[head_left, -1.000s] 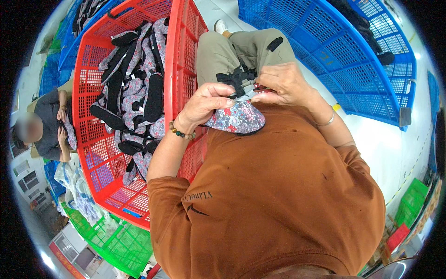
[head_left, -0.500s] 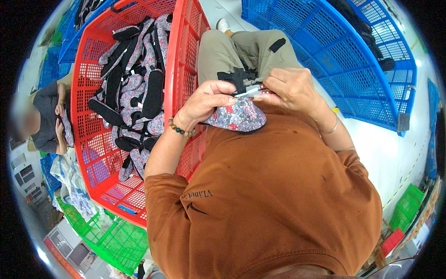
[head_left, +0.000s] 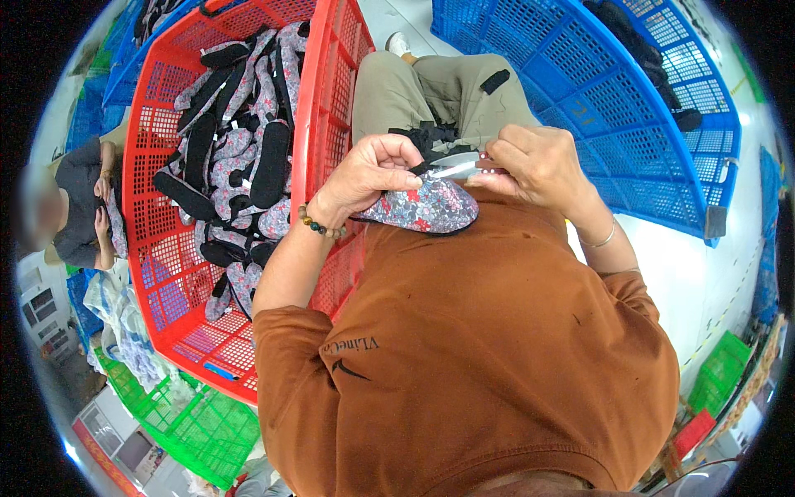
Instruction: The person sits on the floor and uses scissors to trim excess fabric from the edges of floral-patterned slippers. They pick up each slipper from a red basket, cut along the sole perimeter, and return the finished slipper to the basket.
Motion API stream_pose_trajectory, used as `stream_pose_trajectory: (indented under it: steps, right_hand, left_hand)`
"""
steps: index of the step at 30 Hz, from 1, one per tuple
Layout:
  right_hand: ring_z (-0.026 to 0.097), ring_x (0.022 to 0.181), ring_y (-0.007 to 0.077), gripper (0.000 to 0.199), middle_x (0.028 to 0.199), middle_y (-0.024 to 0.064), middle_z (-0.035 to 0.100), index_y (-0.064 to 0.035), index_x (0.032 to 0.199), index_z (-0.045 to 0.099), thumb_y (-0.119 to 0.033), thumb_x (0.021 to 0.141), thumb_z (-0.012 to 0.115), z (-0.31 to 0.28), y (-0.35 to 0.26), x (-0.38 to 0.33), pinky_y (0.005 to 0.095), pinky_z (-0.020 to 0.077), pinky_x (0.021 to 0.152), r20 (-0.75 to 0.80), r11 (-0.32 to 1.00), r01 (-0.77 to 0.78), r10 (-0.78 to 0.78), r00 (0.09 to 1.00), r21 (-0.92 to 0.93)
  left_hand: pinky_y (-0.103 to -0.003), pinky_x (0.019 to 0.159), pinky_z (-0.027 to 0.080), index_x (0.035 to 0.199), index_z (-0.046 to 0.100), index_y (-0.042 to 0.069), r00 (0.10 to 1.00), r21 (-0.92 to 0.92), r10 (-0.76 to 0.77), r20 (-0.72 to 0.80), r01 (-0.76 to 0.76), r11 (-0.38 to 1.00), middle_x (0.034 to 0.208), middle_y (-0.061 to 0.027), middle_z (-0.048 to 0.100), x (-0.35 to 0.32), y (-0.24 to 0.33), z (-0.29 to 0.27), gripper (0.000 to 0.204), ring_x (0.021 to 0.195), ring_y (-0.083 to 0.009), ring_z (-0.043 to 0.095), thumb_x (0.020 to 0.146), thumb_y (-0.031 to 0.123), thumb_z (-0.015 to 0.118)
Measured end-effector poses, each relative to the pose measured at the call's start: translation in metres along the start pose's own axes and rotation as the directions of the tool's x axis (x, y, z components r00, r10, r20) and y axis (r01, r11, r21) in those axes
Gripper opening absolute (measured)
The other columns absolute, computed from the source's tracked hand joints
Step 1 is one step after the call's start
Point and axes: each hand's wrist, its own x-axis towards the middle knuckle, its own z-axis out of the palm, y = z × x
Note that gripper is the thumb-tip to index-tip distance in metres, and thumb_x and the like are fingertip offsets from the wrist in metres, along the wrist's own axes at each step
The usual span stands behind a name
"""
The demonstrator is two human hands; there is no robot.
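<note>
My left hand point(head_left: 372, 175) is closed on a grey slipper point(head_left: 424, 207) with a red floral print and a dark edge, its thumb along the upper rim. In my right hand point(head_left: 534, 166) is a small knife point(head_left: 453, 171) with a silver blade and a reddish-brown riveted handle. Its blade points left and lies over the slipper's upper edge, close to my left thumb. A dark strip shows between the left fingers and the blade. The slipper is held in front of my belly, above my lap.
Left of me stands a red basket point(head_left: 308, 108) heaped with floral slippers with black soles point(head_left: 272, 164). A blue basket point(head_left: 571, 91) holding dark items stands to the right. Dark scraps point(head_left: 431, 135) lie on my lap. Another person point(head_left: 83, 195) sits at the far left beside a green basket point(head_left: 190, 422).
My right hand has moved slightly right and down, and more of the blade shows. The slipper has turned a little, so more of its floral top is visible.
</note>
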Motion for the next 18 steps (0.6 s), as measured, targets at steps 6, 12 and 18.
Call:
stream_pose_trajectory:
  steps: [6, 12, 18]
  right_hand:
    - [0.052, 0.05, 0.0169, 0.031, 0.061, 0.0023, 0.045, -0.0096, 0.065, 0.053, -0.035, 0.068, 0.07, -0.009, -0.006, 0.015, 0.0281, 0.0396, 0.042, 0.006, 0.994, 0.102, -0.102, 0.995, -0.029]
    - [0.054, 0.053, 0.0166, 0.029, 0.062, 0.0028, 0.046, -0.0096, 0.066, 0.052, -0.034, 0.071, 0.067, -0.016, -0.019, 0.026, 0.0282, 0.0412, 0.044, 0.135, 0.987, 0.119, -0.104, 0.985, -0.107]
    - [0.056, 0.054, 0.0186, 0.03, 0.062, 0.0046, 0.048, -0.0089, 0.064, 0.053, -0.035, 0.074, 0.065, -0.022, -0.03, 0.025, 0.03, 0.0432, 0.044, 0.074, 0.961, -0.063, 0.086, 0.994, -0.268]
  left_hand:
    - [-0.022, 0.07, 0.048, 0.088, 0.063, -0.005, 0.999, -0.052, 0.029, 0.017, -0.028, 0.998, 0.083, -0.0087, 0.063, 0.001, 0.001, -0.002, 0.017, 0.073, -0.0114, 0.06, 0.072, 0.0, 0.065]
    - [-0.023, 0.071, 0.048, 0.087, 0.064, -0.007, 0.999, -0.037, 0.055, 0.001, -0.054, 0.998, 0.088, -0.0107, 0.062, 0.0, 0.003, -0.001, 0.017, 0.077, -0.0136, 0.06, 0.072, -0.001, 0.064]
    - [-0.023, 0.072, 0.048, 0.087, 0.064, -0.006, 0.993, 0.003, 0.117, -0.007, -0.117, 0.993, 0.091, -0.0102, 0.061, -0.002, 0.0, -0.002, 0.016, 0.078, -0.0131, 0.059, 0.072, -0.004, 0.065]
